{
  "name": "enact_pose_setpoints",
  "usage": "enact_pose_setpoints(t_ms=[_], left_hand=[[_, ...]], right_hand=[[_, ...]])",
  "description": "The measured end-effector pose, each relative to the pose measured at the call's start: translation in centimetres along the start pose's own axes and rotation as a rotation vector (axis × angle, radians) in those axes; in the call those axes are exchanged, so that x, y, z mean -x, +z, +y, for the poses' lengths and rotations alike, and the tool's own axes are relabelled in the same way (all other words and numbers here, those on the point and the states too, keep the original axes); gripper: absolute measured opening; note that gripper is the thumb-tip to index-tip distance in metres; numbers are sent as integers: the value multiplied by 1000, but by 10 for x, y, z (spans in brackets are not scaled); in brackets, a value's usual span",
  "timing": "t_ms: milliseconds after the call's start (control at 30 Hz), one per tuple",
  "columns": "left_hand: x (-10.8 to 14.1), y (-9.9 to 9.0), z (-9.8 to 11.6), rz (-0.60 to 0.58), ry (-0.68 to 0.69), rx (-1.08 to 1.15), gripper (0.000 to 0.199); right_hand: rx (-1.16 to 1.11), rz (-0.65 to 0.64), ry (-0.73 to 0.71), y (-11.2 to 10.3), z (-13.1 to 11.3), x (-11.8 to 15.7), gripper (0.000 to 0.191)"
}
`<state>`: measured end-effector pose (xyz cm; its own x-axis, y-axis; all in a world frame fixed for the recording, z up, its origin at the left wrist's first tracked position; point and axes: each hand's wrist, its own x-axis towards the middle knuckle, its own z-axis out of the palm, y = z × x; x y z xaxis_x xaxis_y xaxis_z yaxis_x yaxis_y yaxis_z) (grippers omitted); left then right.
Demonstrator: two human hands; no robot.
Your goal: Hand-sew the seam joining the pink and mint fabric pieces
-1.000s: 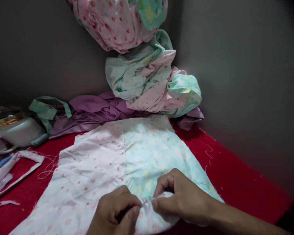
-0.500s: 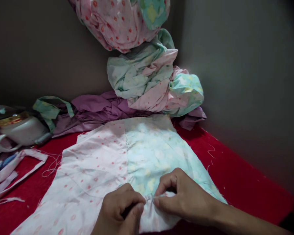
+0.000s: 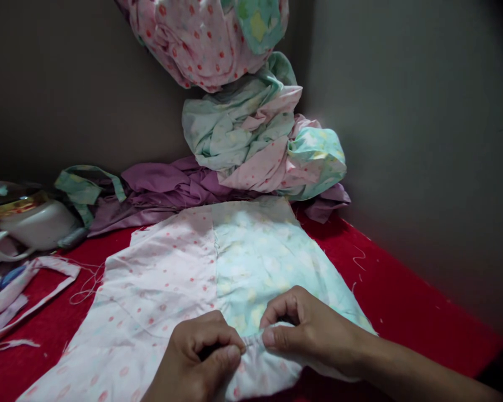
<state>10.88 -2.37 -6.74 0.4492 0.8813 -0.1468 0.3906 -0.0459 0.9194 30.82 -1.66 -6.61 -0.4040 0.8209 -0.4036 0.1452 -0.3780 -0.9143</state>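
Note:
A pieced cloth (image 3: 163,268), pink with red dots on the left and mint green with yellow blotches on the right, lies over the red surface. At its near edge my left hand (image 3: 205,352) pinches the fabric between thumb and forefinger. Just to the right, my right hand (image 3: 305,329) also pinches the cloth, thumb on top. The bit of cloth between my fingertips is gathered and folded. Whether a needle sits in the pinch is too small to tell.
Crumpled printed fabric (image 3: 251,134) is heaped at the back, over purple cloth (image 3: 171,181). A white mug (image 3: 37,226) stands at the left, with pale fabric strips (image 3: 54,273) and loose thread (image 3: 86,285) nearby. A grey wall (image 3: 402,139) rises on the right.
My right thumb has shifted over the fold and the near flap of cloth has spread to the right. My left hand has moved slightly left, still pinching.

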Motion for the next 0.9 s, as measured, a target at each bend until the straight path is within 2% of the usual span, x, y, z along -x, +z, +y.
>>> enact_pose_setpoints(t_ms=[200,333,467,533,600,667,700,767,833,900], left_hand=[[-1,1,-1,21,7,31,19],[-3,6,1,46,-56,84,15],[-6,16,-2,56,-208,332,14],[-7,18,-4,67,-203,396,19],[-7,15,-3,151,-109,302,14],[-5,10,3,250,97,93,3],[-4,7,7,258,222,-26,7],[-4,5,14,197,428,-211,16],[-6,7,18,109,499,-310,20],[-12,14,16,103,529,-357,19]], right_hand=[[116,-28,-58,1,-3,0,11],[135,-45,-77,3,-2,-2,11],[115,-36,-44,6,0,-4,10],[95,-16,-42,6,1,-4,9],[5,-15,-31,6,2,-5,9],[-137,-33,-12,5,4,-5,12],[-203,-42,-3,5,5,-5,13],[-289,-55,-6,5,6,-5,16],[-338,-70,-13,5,6,-5,18],[-353,-70,-6,5,4,-4,20]])
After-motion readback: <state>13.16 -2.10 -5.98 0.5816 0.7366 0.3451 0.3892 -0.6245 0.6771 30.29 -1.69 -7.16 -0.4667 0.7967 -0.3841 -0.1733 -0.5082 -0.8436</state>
